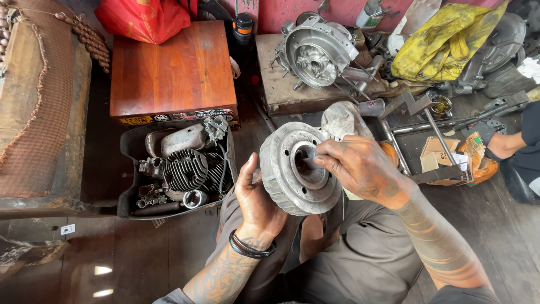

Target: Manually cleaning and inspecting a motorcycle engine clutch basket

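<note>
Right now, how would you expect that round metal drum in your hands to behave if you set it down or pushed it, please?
The metal drum looks thick-walled and stiff, so probably heavy for its size; the left hand cups it from beneath. Its round ribbed rim might roll if stood on edge. The right hand reaches into its hub, and the dull, grimy surface may be somewhat slippery.

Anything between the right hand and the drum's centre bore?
Nothing visible. The right hand has its fingertips already at the centre bore of the metal drum, which the left hand grips by its rim.
</note>
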